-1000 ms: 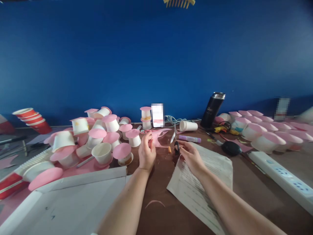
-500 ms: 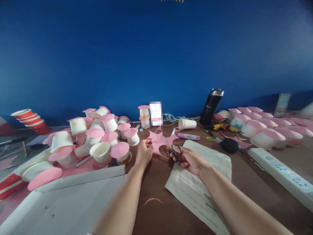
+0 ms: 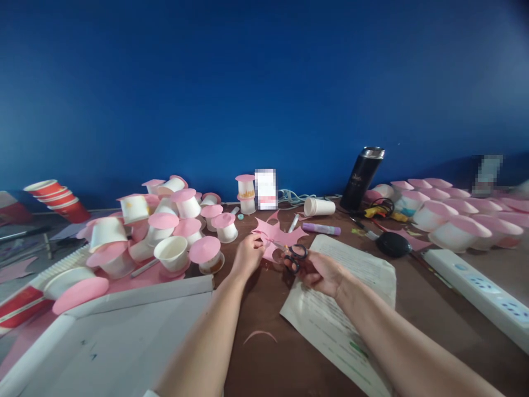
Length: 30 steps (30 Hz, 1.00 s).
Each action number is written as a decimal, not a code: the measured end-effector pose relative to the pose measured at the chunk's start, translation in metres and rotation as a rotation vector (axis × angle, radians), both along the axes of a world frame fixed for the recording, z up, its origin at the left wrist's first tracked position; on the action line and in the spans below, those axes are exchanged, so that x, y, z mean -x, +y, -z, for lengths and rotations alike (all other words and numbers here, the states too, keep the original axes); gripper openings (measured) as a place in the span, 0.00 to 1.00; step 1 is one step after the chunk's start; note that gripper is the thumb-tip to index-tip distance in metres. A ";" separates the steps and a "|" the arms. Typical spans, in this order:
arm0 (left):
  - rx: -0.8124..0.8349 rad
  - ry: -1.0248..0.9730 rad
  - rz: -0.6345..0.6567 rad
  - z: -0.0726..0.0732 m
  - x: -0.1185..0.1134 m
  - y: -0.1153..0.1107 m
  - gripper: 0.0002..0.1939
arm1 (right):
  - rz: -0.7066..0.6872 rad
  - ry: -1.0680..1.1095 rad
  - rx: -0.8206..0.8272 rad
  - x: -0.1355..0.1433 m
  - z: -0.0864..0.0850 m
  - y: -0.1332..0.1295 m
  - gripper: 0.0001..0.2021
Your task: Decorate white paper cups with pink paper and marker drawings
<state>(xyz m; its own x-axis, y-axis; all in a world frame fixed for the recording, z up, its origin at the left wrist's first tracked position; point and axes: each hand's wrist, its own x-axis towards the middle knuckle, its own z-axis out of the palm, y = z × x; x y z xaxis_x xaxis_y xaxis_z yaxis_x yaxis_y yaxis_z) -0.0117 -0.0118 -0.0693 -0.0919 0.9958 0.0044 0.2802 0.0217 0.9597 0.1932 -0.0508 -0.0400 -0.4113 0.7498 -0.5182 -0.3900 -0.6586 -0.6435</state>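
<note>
My left hand [image 3: 249, 253] pinches the near-left part of a pink paper piece [image 3: 283, 238] with pointed edges. In my right hand [image 3: 320, 271] is a pair of scissors [image 3: 296, 255] with dark handles, my fingers through the loops. Its blades point left over the paper, toward my left fingertips; whether they are cutting I cannot tell. A thin curved pink paper strip [image 3: 259, 334] lies on the brown table nearer to me. Under my right forearm is a printed sheet [image 3: 343, 275]. A purple glue stick [image 3: 321, 228] lies beyond my right hand.
White paper cups with pink discs [image 3: 205, 251] crowd the left, behind a grey-white box [image 3: 157, 325]. More pink-topped cups [image 3: 459, 229] stand at right. A black flask [image 3: 362, 179], a power strip [image 3: 475, 292] and a black oval object [image 3: 393, 244] are also on the right.
The scissors' blades have tilted lower and point more to the left across the pink paper. My left hand has moved slightly right with the paper. The whole view has shifted a little.
</note>
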 end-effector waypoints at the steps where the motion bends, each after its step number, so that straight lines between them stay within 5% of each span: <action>1: -0.019 0.025 -0.003 -0.001 -0.001 -0.001 0.20 | 0.009 -0.008 0.001 0.000 -0.001 0.000 0.08; 15: -0.013 0.095 0.061 -0.009 -0.007 -0.007 0.36 | 0.146 -0.073 -0.190 0.004 -0.003 -0.004 0.09; 22: -0.035 0.186 0.235 -0.017 -0.007 -0.013 0.40 | 0.225 0.162 -0.291 -0.004 -0.001 0.002 0.07; 30: -0.018 0.156 0.222 -0.022 -0.001 -0.012 0.33 | 0.217 0.244 -0.285 -0.010 -0.006 0.004 0.11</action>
